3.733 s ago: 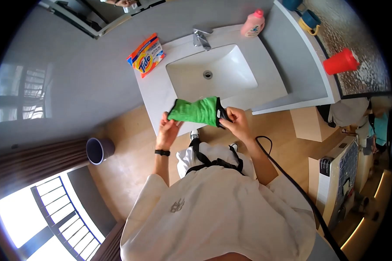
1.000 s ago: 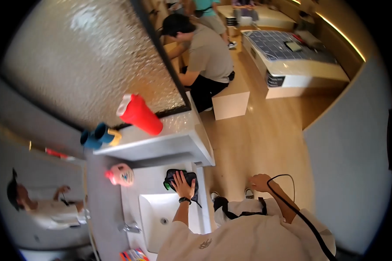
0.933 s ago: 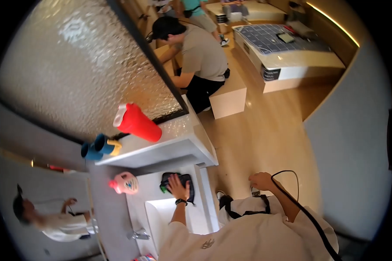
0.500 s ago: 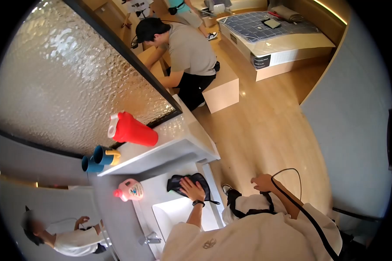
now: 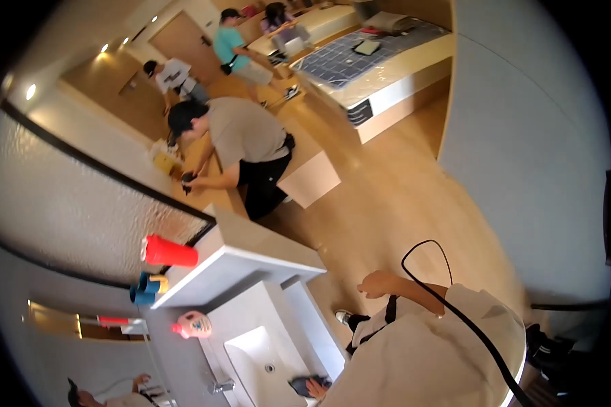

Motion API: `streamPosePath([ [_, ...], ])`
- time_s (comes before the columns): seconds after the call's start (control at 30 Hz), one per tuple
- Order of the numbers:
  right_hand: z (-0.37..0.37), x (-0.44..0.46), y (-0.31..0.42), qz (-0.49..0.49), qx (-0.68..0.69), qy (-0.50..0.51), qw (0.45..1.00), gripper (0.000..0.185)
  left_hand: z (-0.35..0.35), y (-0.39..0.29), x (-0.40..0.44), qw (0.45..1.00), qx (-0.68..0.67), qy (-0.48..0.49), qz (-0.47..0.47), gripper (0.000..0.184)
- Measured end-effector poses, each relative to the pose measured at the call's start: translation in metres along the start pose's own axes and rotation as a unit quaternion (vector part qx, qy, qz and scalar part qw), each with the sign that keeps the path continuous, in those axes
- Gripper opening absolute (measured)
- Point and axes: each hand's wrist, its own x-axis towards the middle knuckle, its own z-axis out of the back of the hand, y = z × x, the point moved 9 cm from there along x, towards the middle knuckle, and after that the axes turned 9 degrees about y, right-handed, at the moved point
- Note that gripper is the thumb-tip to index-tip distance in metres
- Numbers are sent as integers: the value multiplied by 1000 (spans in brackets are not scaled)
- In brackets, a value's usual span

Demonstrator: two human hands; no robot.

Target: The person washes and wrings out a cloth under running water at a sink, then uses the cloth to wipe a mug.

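My left hand [image 5: 316,389] is at the lower edge of the view, its fingers on a dark cloth [image 5: 301,384] at the near rim of the white washbasin [image 5: 254,353]. My sleeve and body hide part of that hand. A chrome tap [image 5: 221,386] stands beside the basin. Past the basin's far corner is a pink bottle [image 5: 194,324] with a red cap. Out over the floor, my right hand [image 5: 379,284] is held in front of my body with its fingers curled in, and nothing shows in it.
A white ledge [image 5: 251,261] carries a red tumbler [image 5: 170,252] and two blue mugs [image 5: 153,283] by a textured glass panel [image 5: 81,197]. One person [image 5: 244,136] bends over a wooden bench; others stand farther back near a bed [image 5: 387,74]. A black cable [image 5: 455,308] crosses my right arm.
My left hand has drawn the cloth from the counter by the basin's far side toward my body. The view has shifted, showing more of the room. My right hand's fingers look more curled.
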Motion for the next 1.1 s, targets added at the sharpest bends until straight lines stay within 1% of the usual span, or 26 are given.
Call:
streamPosePath([
  [0.07,-25,-10,-10,31,-10,28,999,31,6,-14,-23,998,17,-12,65,62],
  [0.17,-44,-21,-19,64,-5,17,998,33,16,-18,-36,987,34,-40,152,63],
  [0.2,-51,-26,-19,61,-11,24,998,33,20,-17,-41,982,38,-49,179,63],
  [0.3,-51,-34,-27,49,38,-36,997,33,36,-14,-56,960,30,-80,267,64],
  [0.33,-56,-36,-28,47,28,-25,998,33,43,-12,-63,950,21,-86,301,65],
  [0.4,-58,-37,-22,26,62,-62,996,33,65,-1,-77,926,-10,-92,366,66],
  [0.43,-59,-39,-13,31,53,-72,995,34,76,7,-84,914,-27,-95,392,66],
  [0.47,-68,-39,1,39,43,-52,997,34,86,14,-95,904,-41,-90,416,67],
  [0.5,-68,-37,11,39,35,-49,997,34,71,45,-105,893,-44,-86,440,67],
  [0.53,-66,-32,21,42,21,-46,998,35,63,54,-98,924,98,-172,327,72],
  [0.57,-72,-23,32,55,22,-44,997,34,45,71,-102,939,115,-139,294,73],
  [0.6,-86,-15,47,73,23,-30,997,33,37,72,-112,922,129,-124,344,73],
  [0.63,-93,-10,67,87,27,-16,996,32,39,75,-123,944,28,-144,295,74],
  [0.67,-101,-7,85,100,30,1,995,31,41,75,-132,944,35,-148,292,73],
  [0.73,-113,2,132,143,20,10,990,29,50,97,-163,914,13,-84,397,73],
  [0.77,-124,9,163,168,-7,45,985,29,54,113,-181,892,4,-66,447,73],
  [0.8,-134,12,189,176,0,64,982,29,55,133,-197,885,-7,-73,459,73],
  [0.83,-144,20,207,179,6,77,981,29,55,148,-204,894,-28,-104,435,73],
  [0.87,-166,29,221,191,-14,104,976,29,63,158,-202,898,-35,-100,427,75],
  [0.9,-186,37,235,193,15,100,976,27,69,172,-201,893,4,-59,446,77],
  [0.93,-177,43,234,193,47,101,975,26,81,159,-188,888,19,-55,456,78],
  [0.97,-187,42,244,196,37,120,972,26,86,161,-182,886,36,-55,458,79],
  [1.0,-200,39,260,213,-18,132,968,24,93,170,-176,890,26,-83,447,79],
  [1.03,-203,37,271,228,-72,139,961,22,98,175,-162,888,27,-79,452,79],
  [1.07,-206,33,287,227,-74,144,960,22,100,186,-149,893,31,-79,442,79],
  [1.1,-204,23,307,220,-44,138,965,21,102,200,-134,897,25,-81,435,80],
])
